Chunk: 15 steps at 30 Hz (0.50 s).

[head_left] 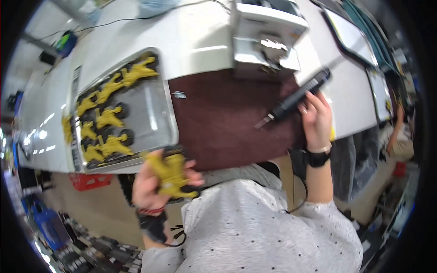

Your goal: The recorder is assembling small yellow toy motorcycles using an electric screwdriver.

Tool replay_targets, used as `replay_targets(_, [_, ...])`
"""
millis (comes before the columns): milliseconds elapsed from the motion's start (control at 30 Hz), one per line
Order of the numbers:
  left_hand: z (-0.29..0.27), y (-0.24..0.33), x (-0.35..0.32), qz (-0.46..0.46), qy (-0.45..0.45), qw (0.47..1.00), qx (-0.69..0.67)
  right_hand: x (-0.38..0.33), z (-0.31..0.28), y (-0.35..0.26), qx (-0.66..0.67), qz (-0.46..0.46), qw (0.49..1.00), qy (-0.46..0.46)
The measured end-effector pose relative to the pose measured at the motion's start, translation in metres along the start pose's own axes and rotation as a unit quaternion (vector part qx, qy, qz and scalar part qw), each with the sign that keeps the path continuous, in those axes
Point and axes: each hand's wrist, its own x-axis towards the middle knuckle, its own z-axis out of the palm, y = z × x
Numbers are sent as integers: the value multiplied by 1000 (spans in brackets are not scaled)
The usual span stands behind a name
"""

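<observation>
Fingers (195,179) of our left hand (146,189) are curled round a blurry yellow-and-black moulded piece (170,172), just off the near edge of our white counter (195,57). Our right hand (317,119) is wrapped around a black cylindrical power tool (298,98), metal tip aimed over the dark maroon mat (227,123); can't tell if it's touching. Left of that we've got similar yellow-and-black pieces (110,117) along a shiny metal tray (152,111), and at the back, a boxy white machine (268,22).
</observation>
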Motion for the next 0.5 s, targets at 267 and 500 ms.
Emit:
replay_targets(267, [-125, 5, -152, 25, 69, 973, 220, -1, 27, -15, -150, -90, 983, 55])
replay_targets(500, [-242, 6, -178, -146, 267, 918, 254, 6, 12, -125, -370, -537, 758, 7])
